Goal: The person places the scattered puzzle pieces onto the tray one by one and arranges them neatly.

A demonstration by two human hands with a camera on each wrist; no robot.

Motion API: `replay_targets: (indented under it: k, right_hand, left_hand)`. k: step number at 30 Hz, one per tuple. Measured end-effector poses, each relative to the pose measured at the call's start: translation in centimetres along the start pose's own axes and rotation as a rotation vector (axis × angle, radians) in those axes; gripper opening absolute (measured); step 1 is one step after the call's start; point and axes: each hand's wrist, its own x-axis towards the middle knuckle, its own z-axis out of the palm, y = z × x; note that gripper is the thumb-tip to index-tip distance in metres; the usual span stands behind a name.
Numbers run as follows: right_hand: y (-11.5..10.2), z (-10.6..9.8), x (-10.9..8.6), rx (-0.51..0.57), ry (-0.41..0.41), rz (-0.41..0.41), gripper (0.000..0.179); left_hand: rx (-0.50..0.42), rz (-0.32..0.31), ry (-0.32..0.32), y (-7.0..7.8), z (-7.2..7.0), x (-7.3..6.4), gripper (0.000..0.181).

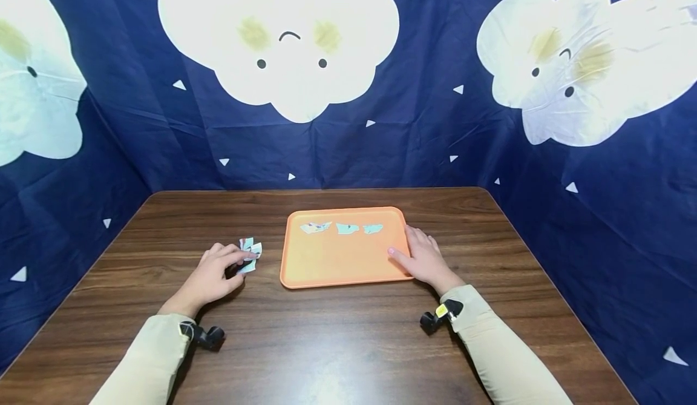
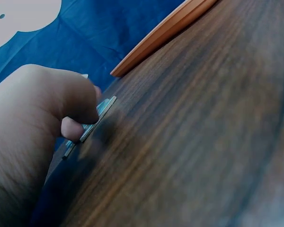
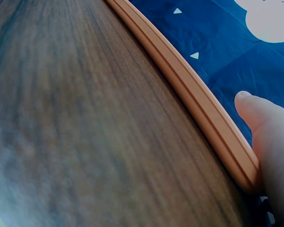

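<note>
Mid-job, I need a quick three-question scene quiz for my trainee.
1. How many puzzle pieces lie on the orange tray?
2. True or false: the right hand is at the tray's left side.
3. Where are the loose pieces that the left hand touches?
A) On the tray
B) On the wooden table, left of the tray
C) On the table, right of the tray

Key: 1. Three. 2. False; right side. 3. B.

Brown wood-grain table (image 1: 305, 338), far corners rounded, pale glare (image 1: 327, 387) on near part. Creased blue cloth (image 1: 332, 151) behind table and along both sides. Three white clouds (image 1: 294, 90) on cloth, middle one upside down, yellow cheeks (image 1: 254, 34), dark eyes (image 1: 262, 64). Small white triangles (image 1: 371, 123) scattered.
</note>
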Motion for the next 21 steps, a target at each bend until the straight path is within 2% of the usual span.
replay_targets:
  k: [9, 17, 21]
  right_hand:
    - [-0.01, -0.09, 0.13, -0.001, -0.009, 0.003, 0.092]
    - [-0.17, -0.08, 0.09, 0.012, -0.007, 0.000, 0.092]
    - [-0.26, -0.20, -0.07, 0.018, -0.003, 0.001, 0.092]
  left_hand:
    - [-0.017, -0.011, -0.044, -0.22, -0.51, 0.00, 0.053]
    - [0.026, -0.001, -0.047, -0.07, -0.57, 0.02, 0.043]
    - [0.033, 0.002, -0.051, 0.26, -0.36, 0.21, 0.045]
